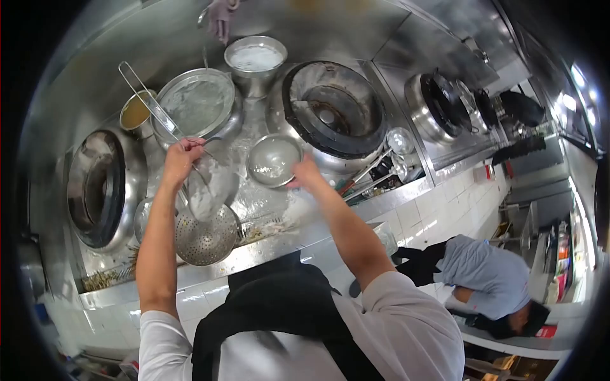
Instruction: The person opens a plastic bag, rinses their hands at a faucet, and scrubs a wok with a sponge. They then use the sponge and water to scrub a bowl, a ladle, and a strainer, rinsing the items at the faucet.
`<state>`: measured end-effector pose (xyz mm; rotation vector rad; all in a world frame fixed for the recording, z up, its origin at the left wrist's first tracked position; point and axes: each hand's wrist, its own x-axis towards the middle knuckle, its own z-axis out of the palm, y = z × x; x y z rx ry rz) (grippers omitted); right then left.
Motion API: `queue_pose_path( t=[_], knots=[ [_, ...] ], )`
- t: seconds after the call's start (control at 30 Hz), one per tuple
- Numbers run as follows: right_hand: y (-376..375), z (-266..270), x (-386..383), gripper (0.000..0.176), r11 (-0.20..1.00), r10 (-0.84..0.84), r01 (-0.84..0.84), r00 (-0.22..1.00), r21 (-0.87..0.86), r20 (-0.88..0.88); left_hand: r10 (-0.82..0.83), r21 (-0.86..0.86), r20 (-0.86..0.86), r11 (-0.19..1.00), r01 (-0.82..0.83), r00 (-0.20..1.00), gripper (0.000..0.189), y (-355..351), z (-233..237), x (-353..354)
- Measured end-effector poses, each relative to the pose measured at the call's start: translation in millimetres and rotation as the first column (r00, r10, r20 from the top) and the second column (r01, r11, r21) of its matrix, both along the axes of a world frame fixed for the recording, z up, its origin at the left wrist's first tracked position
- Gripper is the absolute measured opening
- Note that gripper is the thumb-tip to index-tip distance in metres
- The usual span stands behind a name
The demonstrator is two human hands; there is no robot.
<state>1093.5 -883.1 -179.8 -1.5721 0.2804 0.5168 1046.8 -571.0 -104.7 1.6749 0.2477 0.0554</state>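
My left hand (182, 159) is closed round a thin metal handle above the steel counter (244, 206). Below it hangs a blurred, whitish ladle or scoop (208, 190); whether it is on that same handle is hard to tell. My right hand (305, 173) grips the right rim of a round metal bowl (274, 160), which looks wet inside. A perforated metal strainer (204, 236) lies at the counter's front edge, below my left hand. Behind my left hand is a large round pan of cloudy liquid (196, 101).
Wok burners stand at left (98, 190) and centre right (337, 108). A pot of white stuff (256, 57) and a container of yellowish liquid (135, 112) are at the back. Ladles (400, 141) lie at right. Another person (486, 273) bends over at lower right.
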Motion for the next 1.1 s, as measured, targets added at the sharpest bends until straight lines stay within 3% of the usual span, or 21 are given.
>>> queue_pose_path(
  t=[0.17, 0.23, 0.3, 0.37, 0.4, 0.43, 0.47, 0.5, 0.53, 0.57, 0.6, 0.67, 0.7, 0.77, 0.83, 0.87, 0.93, 1.0, 1.03, 1.07, 1.1],
  knots=[
    [-8.9, -51.9, -21.3, 0.047, 0.998, -0.032, 0.028, 0.997, -0.063, -0.071, -0.228, 0.239, -0.028, 0.944, 0.228, 0.973, 0.018, -29.0, 40.2, 7.7],
    [-12.0, -63.9, -26.7, 0.049, 0.995, -0.009, 0.001, 0.996, -0.097, -0.084, -0.384, 0.452, -0.072, 0.810, 0.374, 0.920, 0.016, -53.8, 51.4, 9.3],
    [-17.8, -63.8, -33.3, 0.052, 0.995, 0.010, -0.018, 0.997, -0.098, -0.082, -0.424, 0.519, -0.073, 0.756, 0.398, 0.903, 0.019, -75.6, 49.5, 10.2],
    [-24.9, -55.9, -35.3, 0.055, 0.984, 0.172, -0.178, 0.962, -0.012, -0.212, -0.512, 0.681, -0.171, 0.556, 0.476, 0.842, 0.021, -98.5, 50.5, 7.8],
    [-25.8, -50.7, -38.3, 0.061, 0.986, 0.135, -0.148, 0.978, -0.072, -0.156, -0.518, 0.691, -0.164, 0.547, 0.473, 0.839, 0.021, -105.8, 44.8, 4.9],
    [-31.0, -39.8, -34.5, 0.061, 0.988, 0.127, -0.138, 0.981, -0.067, -0.145, -0.593, 0.779, -0.136, 0.431, 0.455, 0.794, 0.020, -112.8, 35.9, 1.5],
    [-42.4, -28.1, -31.6, 0.064, 0.981, 0.149, -0.120, 0.969, 0.150, -0.200, -0.664, 0.854, -0.119, 0.311, 0.417, 0.738, 0.020, -120.5, 28.6, 0.1],
    [-55.3, -15.5, -31.0, 0.069, 0.929, 0.186, -0.088, 0.951, 0.359, -0.247, -0.669, 0.859, -0.116, 0.304, 0.413, 0.734, 0.020, -129.4, 24.2, -2.0],
    [-68.9, -5.2, -32.6, 0.069, 0.928, 0.185, -0.087, 0.952, 0.363, -0.245, -0.685, 0.899, -0.166, 0.190, 0.394, 0.710, 0.020, -137.7, 19.6, -6.6],
    [-82.6, 4.2, -35.6, 0.071, 0.824, 0.377, -0.195, 0.890, 0.533, -0.257, -0.687, 0.925, -0.223, 0.075, 0.373, 0.691, 0.019, -144.6, 15.3, -10.7],
    [-91.0, 13.4, -39.0, 0.073, 0.671, 0.564, -0.277, 0.792, 0.687, -0.231, -0.671, 0.922, -0.235, 0.075, 0.379, 0.703, 0.019, -150.4, 10.3, -12.9],
    [-102.2, 32.6, -58.2, 0.067, 0.590, 0.652, -0.332, 0.733, 0.736, -0.193, -0.716, 0.951, -0.280, -0.116, 0.286, 0.640, 0.017, -164.1, 5.2, -11.0],
    [-107.9, 43.0, -68.7, 0.062, 0.521, 0.709, -0.366, 0.689, 0.771, -0.153, -0.708, 0.950, -0.283, -0.117, 0.289, 0.646, 0.017, -172.4, 9.0, -10.3],
    [-113.8, 64.1, -84.2, 0.055, 0.571, 0.660, -0.358, 0.735, 0.739, -0.154, -0.751, 0.974, -0.225, -0.152, 0.170, 0.621, 0.010, -190.6, 18.1, -8.1],
    [-120.0, 82.9, -93.9, 0.050, 0.612, 0.627, -0.353, 0.762, 0.708, -0.162, -0.813, 0.998, -0.057, -0.044, 0.036, 0.580, 0.011, -208.1, 13.9, -0.1],
    [-121.9, 90.0, -96.6, 0.050, 0.714, 0.516, -0.297, 0.835, 0.634, -0.190, -0.815, 1.000, -0.002, -0.004, -0.002, 0.579, 0.013, -215.6, 9.7, 5.9],
    [-119.7, 99.2, -98.9, 0.054, 0.835, 0.347, -0.196, 0.913, 0.514, -0.215, -0.835, 0.996, 0.064, 0.085, 0.014, 0.547, 0.033, -227.5, 13.3, 19.8],
    [-129.0, 103.1, -89.8, 0.048, 0.873, 0.265, -0.176, 0.954, 0.455, -0.138, -0.774, 0.957, 0.283, 0.267, -0.113, 0.567, 0.041, -241.9, 6.3, 28.5],
    [-132.8, 89.1, -92.6, 0.051, 0.788, -0.069, 0.252, 0.943, 0.562, -0.325, -0.729, 0.943, 0.309, 0.319, -0.096, 0.610, 0.044, -248.7, 7.2, 26.1],
    [-150.0, 76.4, -83.5, 0.044, 0.864, 0.008, 0.016, 0.999, 0.504, -0.046, -0.708, 0.940, 0.319, 0.318, -0.119, 0.630, 0.044, -251.4, 11.6, 17.1],
    [-171.5, 65.3, -73.3, 0.044, 0.864, 0.023, 0.004, 0.999, 0.504, -0.047, -0.696, 0.935, 0.340, 0.325, -0.146, 0.632, 0.044, -251.4, 12.1, 7.5]
  ],
)
